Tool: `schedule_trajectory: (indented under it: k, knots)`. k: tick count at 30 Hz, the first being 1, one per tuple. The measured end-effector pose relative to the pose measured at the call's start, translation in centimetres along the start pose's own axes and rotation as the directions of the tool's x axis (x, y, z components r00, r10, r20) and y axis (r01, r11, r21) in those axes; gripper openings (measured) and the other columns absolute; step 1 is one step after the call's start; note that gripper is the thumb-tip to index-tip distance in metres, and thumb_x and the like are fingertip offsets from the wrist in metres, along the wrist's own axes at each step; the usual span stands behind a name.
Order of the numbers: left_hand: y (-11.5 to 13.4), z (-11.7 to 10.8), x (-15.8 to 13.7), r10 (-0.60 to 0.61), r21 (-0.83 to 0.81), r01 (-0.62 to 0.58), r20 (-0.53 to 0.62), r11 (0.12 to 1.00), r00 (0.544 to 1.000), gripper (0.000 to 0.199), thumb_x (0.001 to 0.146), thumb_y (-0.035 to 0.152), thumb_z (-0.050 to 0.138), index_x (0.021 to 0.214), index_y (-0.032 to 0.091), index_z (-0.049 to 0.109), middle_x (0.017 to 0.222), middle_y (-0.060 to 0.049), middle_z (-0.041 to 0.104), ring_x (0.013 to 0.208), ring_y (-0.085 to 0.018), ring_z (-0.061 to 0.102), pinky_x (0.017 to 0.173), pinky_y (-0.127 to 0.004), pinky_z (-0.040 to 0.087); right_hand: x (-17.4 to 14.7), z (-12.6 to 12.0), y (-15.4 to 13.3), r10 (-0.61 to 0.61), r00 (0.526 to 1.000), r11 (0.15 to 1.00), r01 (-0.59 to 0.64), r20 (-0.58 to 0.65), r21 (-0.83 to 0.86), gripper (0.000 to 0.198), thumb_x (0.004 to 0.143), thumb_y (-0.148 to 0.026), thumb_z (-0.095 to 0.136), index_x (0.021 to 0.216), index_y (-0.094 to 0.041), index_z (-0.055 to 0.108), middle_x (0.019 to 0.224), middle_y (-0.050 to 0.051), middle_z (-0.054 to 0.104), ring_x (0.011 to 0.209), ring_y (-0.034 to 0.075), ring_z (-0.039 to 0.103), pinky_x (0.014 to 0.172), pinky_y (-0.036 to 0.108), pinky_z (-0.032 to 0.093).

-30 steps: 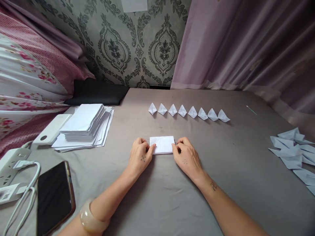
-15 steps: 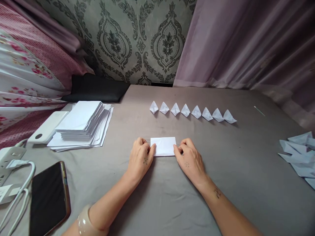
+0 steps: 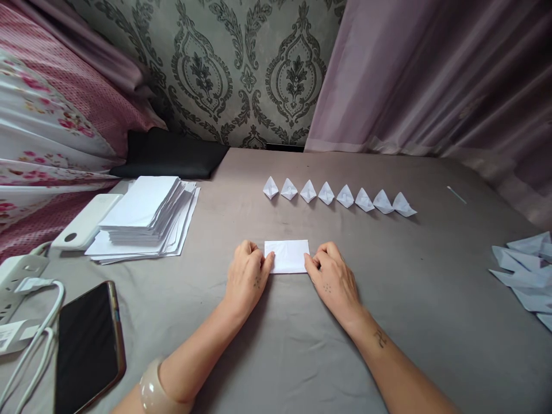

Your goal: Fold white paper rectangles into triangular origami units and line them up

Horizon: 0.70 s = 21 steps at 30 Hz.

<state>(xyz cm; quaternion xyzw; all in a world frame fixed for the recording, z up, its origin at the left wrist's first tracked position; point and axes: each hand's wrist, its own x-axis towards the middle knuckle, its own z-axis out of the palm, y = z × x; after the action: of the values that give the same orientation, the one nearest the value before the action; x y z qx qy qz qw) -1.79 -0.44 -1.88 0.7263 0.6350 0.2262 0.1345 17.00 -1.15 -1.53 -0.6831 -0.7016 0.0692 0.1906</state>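
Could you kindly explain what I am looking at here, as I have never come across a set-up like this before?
Certainly. There is no machine at work: you see a person's own left hand and right hand, both bare. The view comes from a camera worn on the head, looking forward and down. Between them, the hands hold a white paper rectangle, one at each short end. On the grey cloth beyond it stands a row of eight small folded papers. A stack of white paper and a phone lie to the left, and more folded papers lie at the far right.
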Motion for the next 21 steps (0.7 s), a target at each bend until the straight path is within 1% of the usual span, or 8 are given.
schedule_trajectory:
  k: [3,6,9,11,13,17,19,21]
  knots:
    - [0.3,-0.2,-0.1,0.004,0.048,-0.004,0.008,0.999,1.000,0.032,0.092,0.036,0.041,0.066,0.019,0.048,0.085,-0.007,0.048,0.079,-0.020,0.049,0.064,-0.032,0.042,-0.1,0.1,0.0,0.009,1.000,1.000,-0.009,-0.014,-0.014,0.028,0.089,-0.038,0.048,0.067,-0.021,0.049,0.082,0.001,0.052,0.060,0.012,0.049,0.052,0.027,0.033]
    - [0.8,-0.4,0.1,0.041,0.124,-0.039,-0.008,0.992,0.999,0.017,0.092,0.030,0.042,0.085,0.017,0.052,0.093,-0.009,0.050,0.083,-0.022,0.048,0.069,-0.034,0.043,-0.1,0.1,-0.2,0.003,0.998,1.000,-0.001,-0.057,0.021,0.015,0.089,-0.034,0.051,0.084,-0.020,0.053,0.090,0.003,0.054,0.067,0.014,0.053,0.056,0.027,0.036]
    - [1.0,-0.4,0.4,0.213,0.213,-0.222,0.068,0.951,0.975,0.015,0.091,0.016,0.038,0.094,0.017,0.053,0.099,-0.010,0.054,0.087,-0.023,0.046,0.077,-0.037,0.042,0.0,-0.1,-0.3,-0.151,0.988,0.984,0.154,-0.043,0.088,0.008,0.091,-0.022,0.046,0.091,-0.019,0.054,0.094,0.004,0.057,0.082,0.017,0.054,0.070,0.027,0.040]
    - [1.0,-0.5,0.4,0.286,0.235,-0.318,0.163,0.919,0.944,0.023,0.092,0.012,0.033,0.090,0.018,0.055,0.093,-0.009,0.056,0.084,-0.023,0.047,0.075,-0.036,0.041,0.0,-0.3,-0.2,-0.260,0.966,0.960,0.258,0.002,0.107,0.015,0.092,-0.016,0.041,0.089,-0.020,0.055,0.090,0.004,0.058,0.086,0.018,0.052,0.077,0.027,0.040]
    - [0.8,-0.5,0.3,0.302,0.202,-0.336,0.181,0.920,0.936,0.026,0.092,0.011,0.031,0.091,0.018,0.056,0.093,-0.009,0.057,0.084,-0.023,0.048,0.074,-0.035,0.042,0.0,-0.7,-0.2,-0.319,0.947,0.945,0.315,0.040,0.088,0.021,0.093,-0.012,0.038,0.095,-0.019,0.057,0.093,0.005,0.060,0.088,0.018,0.051,0.079,0.028,0.040]
    - [0.2,-0.5,-0.3,0.291,-0.006,-0.291,0.058,0.957,0.955,0.022,0.092,0.016,0.037,0.097,0.019,0.059,0.101,-0.008,0.058,0.089,-0.021,0.051,0.080,-0.035,0.043,-1.0,-1.8,-0.6,-0.390,0.912,0.916,0.399,0.124,-0.052,0.037,0.090,-0.005,0.034,0.114,-0.020,0.057,0.104,0.008,0.060,0.091,0.020,0.050,0.081,0.031,0.038]
    - [-0.1,-0.2,-0.7,0.265,-0.087,-0.263,0.015,0.961,0.964,0.020,0.089,0.017,0.043,0.099,0.020,0.060,0.104,-0.008,0.058,0.092,-0.021,0.052,0.084,-0.036,0.043,-2.0,-2.2,-1.3,-0.395,0.906,0.901,0.414,0.153,-0.130,0.033,0.093,-0.014,0.037,0.118,-0.021,0.057,0.103,0.010,0.059,0.089,0.022,0.050,0.079,0.033,0.037]
    - [-0.2,0.1,-1.0,0.230,-0.106,-0.228,0.006,0.968,0.973,0.021,0.087,0.017,0.047,0.101,0.021,0.061,0.107,-0.009,0.058,0.095,-0.021,0.051,0.087,-0.038,0.042,-3.1,-2.3,-2.2,-0.385,0.912,0.893,0.407,0.145,-0.190,0.034,0.094,-0.032,0.040,0.124,-0.022,0.054,0.106,0.013,0.057,0.090,0.024,0.049,0.080,0.036,0.037]
